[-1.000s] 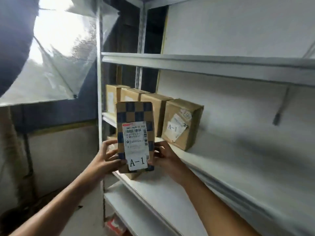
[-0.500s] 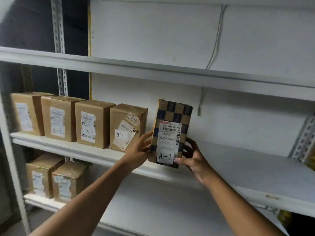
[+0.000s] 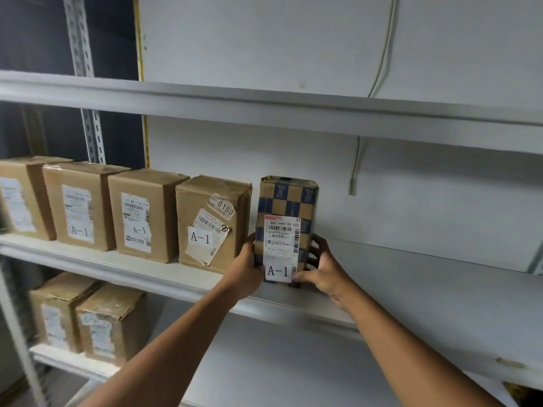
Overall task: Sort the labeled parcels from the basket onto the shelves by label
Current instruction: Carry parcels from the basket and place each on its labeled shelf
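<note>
Checkered parcel upright on shelf, left hand and right hand gripping its sides

Two bare forearms reach up and forward, converging. The left hand and right hand face each other, fingers curled, gripping something between them.

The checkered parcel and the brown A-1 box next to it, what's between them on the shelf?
In the head view only the left hand fills the narrow gap between the checkered parcel and the brown A-1 box; no other item shows there.
</note>
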